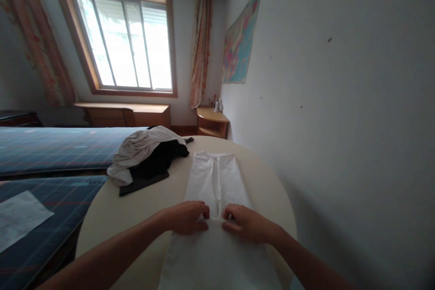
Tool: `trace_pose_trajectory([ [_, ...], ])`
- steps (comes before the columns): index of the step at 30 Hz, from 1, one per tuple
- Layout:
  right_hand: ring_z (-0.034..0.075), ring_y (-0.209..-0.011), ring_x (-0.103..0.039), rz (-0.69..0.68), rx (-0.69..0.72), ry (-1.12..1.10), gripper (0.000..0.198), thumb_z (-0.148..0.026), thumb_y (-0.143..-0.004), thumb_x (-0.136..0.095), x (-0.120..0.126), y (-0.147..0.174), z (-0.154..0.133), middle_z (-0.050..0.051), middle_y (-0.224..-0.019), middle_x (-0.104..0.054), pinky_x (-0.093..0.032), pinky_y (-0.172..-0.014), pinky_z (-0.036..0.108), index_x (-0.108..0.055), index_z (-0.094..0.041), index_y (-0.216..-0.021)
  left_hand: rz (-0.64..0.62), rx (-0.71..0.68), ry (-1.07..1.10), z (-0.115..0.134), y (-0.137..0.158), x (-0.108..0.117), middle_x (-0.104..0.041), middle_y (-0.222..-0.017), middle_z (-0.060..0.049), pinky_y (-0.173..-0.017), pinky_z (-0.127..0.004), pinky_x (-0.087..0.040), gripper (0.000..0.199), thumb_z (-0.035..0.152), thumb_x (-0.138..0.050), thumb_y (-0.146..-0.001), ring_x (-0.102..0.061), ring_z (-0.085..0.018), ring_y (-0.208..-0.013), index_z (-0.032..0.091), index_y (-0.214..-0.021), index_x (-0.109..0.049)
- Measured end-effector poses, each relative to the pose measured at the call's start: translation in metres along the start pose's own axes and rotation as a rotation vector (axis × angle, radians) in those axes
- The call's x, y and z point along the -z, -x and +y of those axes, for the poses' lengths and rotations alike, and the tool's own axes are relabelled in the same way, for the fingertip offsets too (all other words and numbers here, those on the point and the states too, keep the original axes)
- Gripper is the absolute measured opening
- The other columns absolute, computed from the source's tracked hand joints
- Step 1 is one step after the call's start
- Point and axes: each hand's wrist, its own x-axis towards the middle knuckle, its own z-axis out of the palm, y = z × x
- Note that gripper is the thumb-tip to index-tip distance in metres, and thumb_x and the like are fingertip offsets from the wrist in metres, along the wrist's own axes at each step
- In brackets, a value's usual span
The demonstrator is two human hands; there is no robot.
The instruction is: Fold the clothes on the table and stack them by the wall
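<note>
A long white garment (217, 181), folded narrow, lies flat on the round cream table (267, 176). Its exact kind is hard to tell. My left hand (188, 217) is on the cloth with curled fingers, taking up the fabric at the left end of a crosswise edge. Opposite it, my right hand (249, 223) grips the same edge between thumb and bent fingers. A short stretch of that edge shows between the two hands. The near part of the garment runs down out of the picture between my forearms.
A heap of grey and black clothes (152, 154) sits on the table's far left. Blue plaid mattresses (68, 149) are to the left, one bearing a paper sheet (20, 219). A white wall (340, 145) rises close on the right. Behind stands a corner shelf (212, 120).
</note>
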Motion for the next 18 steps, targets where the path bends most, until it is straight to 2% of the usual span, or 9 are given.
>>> trace_pose_trajectory([
  [5, 0.017, -0.081, -0.059, 0.046, -0.05, -0.002, 0.016, -0.029, -0.086, -0.057, -0.003, -0.002, 0.001, 0.004, -0.09, -0.068, -0.041, -0.071, 0.025, -0.063, -0.019, -0.095, 0.033, 0.105, -0.002, -0.001, -0.002, -0.004, -0.071, -0.1, -0.005, -0.075, -0.029, -0.046, 0.025, 0.037, -0.052, -0.085, -0.066, -0.022, -0.088, 0.023, -0.101, -0.064],
  [9, 0.017, -0.084, -0.061, 0.06, -0.068, -0.004, 0.021, -0.03, -0.084, -0.061, -0.002, 0.0, 0.004, 0.005, -0.094, -0.069, -0.042, -0.074, 0.025, -0.063, -0.019, -0.102, 0.078, 0.125, -0.028, -0.007, 0.0, -0.01, -0.072, -0.099, -0.003, -0.073, -0.03, -0.046, 0.028, 0.038, -0.056, -0.082, -0.066, -0.023, -0.087, 0.025, -0.106, -0.062],
  [11, 0.018, -0.084, -0.062, 0.032, -0.096, 0.022, 0.02, -0.032, -0.086, -0.06, 0.002, 0.003, 0.007, 0.006, -0.094, -0.07, -0.042, -0.073, 0.025, -0.065, -0.019, -0.099, 0.068, 0.123, -0.037, -0.012, 0.004, -0.009, -0.072, -0.099, -0.003, -0.074, -0.03, -0.046, 0.031, 0.039, -0.06, -0.08, -0.066, -0.023, -0.087, 0.026, -0.108, -0.062],
  [14, 0.018, -0.082, -0.062, 0.002, -0.089, 0.061, 0.019, -0.034, -0.088, -0.057, 0.007, 0.009, 0.01, 0.006, -0.093, -0.07, -0.041, -0.071, 0.026, -0.067, -0.019, -0.096, 0.018, 0.107, -0.034, -0.016, 0.013, -0.001, -0.072, -0.096, -0.003, -0.074, -0.029, -0.045, 0.025, 0.038, -0.06, -0.081, -0.066, -0.023, -0.087, 0.026, -0.101, -0.066],
  [18, 0.017, -0.079, -0.061, -0.009, -0.038, 0.045, 0.021, -0.036, -0.092, -0.052, 0.014, 0.014, 0.014, 0.005, -0.092, -0.07, -0.041, -0.07, 0.025, -0.066, -0.02, -0.098, 0.001, -0.001, 0.05, -0.018, 0.019, 0.011, -0.072, -0.101, -0.001, -0.077, -0.027, -0.045, 0.023, 0.035, -0.056, -0.087, -0.066, -0.02, -0.088, 0.027, -0.105, -0.067],
])
